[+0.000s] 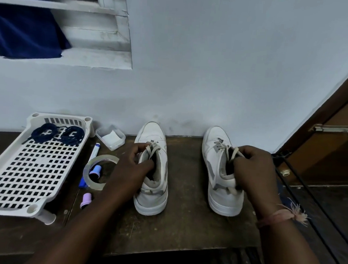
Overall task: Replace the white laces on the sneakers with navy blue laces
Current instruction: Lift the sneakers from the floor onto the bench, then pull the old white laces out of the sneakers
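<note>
Two white sneakers stand upright on the dark wood surface (183, 224), toes to the wall, well apart. Left sneaker (151, 193), right sneaker (220, 175). Both still carry white laces; navy laces (59, 135) lie in two coils at the far end of the white perforated tray (24, 173), left of the shoes, untouched. Judged: early stage, unlacing not yet under way.

Handling (est.):
- White laces: soft, flat, light, limp. No stiffness except at tips. Best hold = pinch near free end or at a crossing, pull along eyelet line. Low slip risk; may snag in eyelets.
- Sneakers: light, semi-stiff sole, soft collar. Will slide or tip on surface if lace is pulled hard w/o bracing. Collar/heel = good bracing pt.
- Navy laces: same soft feel, coiled, may tangle when lifted.

Grip:
- Left hand (134, 164): fingers curled at left shoe's collar, thumb + forefinger pinching white lace (150, 148) at top eyelets. Narrow pinch, not a full fist.
- Right hand (254, 171): fingers curled, pinching right shoe's lace (232, 153) near tongue top; lower fingers appear to rest on the collar. Exact contact under fingers hidden.

Also nearby: tape roll (97, 172), marker (93, 151), small clear box (110, 137).
</note>
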Action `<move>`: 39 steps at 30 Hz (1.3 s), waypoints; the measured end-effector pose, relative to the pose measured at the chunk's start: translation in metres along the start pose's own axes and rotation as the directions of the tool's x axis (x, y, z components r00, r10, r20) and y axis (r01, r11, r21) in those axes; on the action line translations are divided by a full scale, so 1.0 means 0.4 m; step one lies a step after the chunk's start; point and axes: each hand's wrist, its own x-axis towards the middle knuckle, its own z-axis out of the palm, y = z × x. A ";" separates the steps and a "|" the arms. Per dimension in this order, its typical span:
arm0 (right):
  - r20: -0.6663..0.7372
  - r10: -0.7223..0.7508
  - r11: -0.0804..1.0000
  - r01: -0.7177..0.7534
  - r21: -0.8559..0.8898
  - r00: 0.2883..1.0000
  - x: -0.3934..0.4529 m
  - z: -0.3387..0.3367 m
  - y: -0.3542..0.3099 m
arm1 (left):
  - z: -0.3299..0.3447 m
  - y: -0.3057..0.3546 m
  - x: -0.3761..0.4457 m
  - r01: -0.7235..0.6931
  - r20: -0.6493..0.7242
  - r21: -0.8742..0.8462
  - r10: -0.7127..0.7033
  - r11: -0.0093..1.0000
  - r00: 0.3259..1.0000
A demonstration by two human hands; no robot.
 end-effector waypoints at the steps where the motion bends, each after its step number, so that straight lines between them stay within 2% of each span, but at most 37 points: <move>1: -0.003 0.009 1.000 -0.009 -0.007 1.000 0.003 -0.003 0.008 | 0.001 -0.001 0.002 0.001 0.000 0.000 -0.001 1.000 1.000; 14: -0.099 0.075 0.997 -0.077 -0.011 0.992 0.037 -0.023 0.033 | 0.011 -0.011 0.008 -0.025 -0.024 0.016 0.026 1.000 0.999; 22: 0.003 0.101 0.986 -0.099 -0.137 0.995 0.032 -0.013 0.007 | 0.017 -0.004 0.007 -0.024 -0.036 0.013 0.024 1.000 0.999; 23: -0.041 0.059 0.973 -0.067 -0.220 0.997 0.025 -0.008 0.001 | 0.022 -0.003 0.007 -0.019 -0.030 0.018 0.019 1.000 0.999; 25: -0.121 -0.165 0.909 0.104 -0.403 0.979 -0.005 0.025 -0.033 | 0.017 -0.004 0.006 -0.017 -0.037 0.005 0.018 1.000 0.999; 27: -0.125 -0.391 0.869 0.322 -0.375 0.912 -0.043 0.059 -0.067 | 0.026 0.002 0.003 -0.043 -0.009 -0.004 0.042 0.999 0.999; 28: -0.081 -0.458 0.858 0.416 -0.300 0.885 -0.060 0.079 -0.081 | 0.028 0.003 0.005 -0.062 0.004 -0.007 0.062 0.998 0.998; 30: 0.109 -0.503 0.848 0.514 -0.133 0.858 -0.085 0.135 -0.084 | 0.026 0.001 0.005 -0.084 0.030 -0.029 0.085 0.996 0.996; 32: 0.279 -0.459 0.866 0.495 -0.072 0.843 -0.105 0.173 -0.080 | 0.023 0.000 0.002 -0.087 0.071 -0.064 0.092 0.994 0.993; 34: 0.390 -0.404 0.892 0.450 -0.032 0.827 -0.118 0.197 -0.069 | 0.022 -0.006 -0.003 -0.065 0.137 -0.115 0.081 0.991 0.987; 37: 0.460 -0.348 0.924 0.381 0.023 0.817 -0.128 0.195 -0.072 | 0.033 -0.022 -0.017 -0.048 0.256 -0.182 0.094 0.982 0.962; 39: 0.457 -0.326 0.940 0.337 0.060 0.827 -0.129 0.185 -0.079 | 0.048 -0.033 -0.021 -0.043 0.280 -0.187 0.095 0.981 0.955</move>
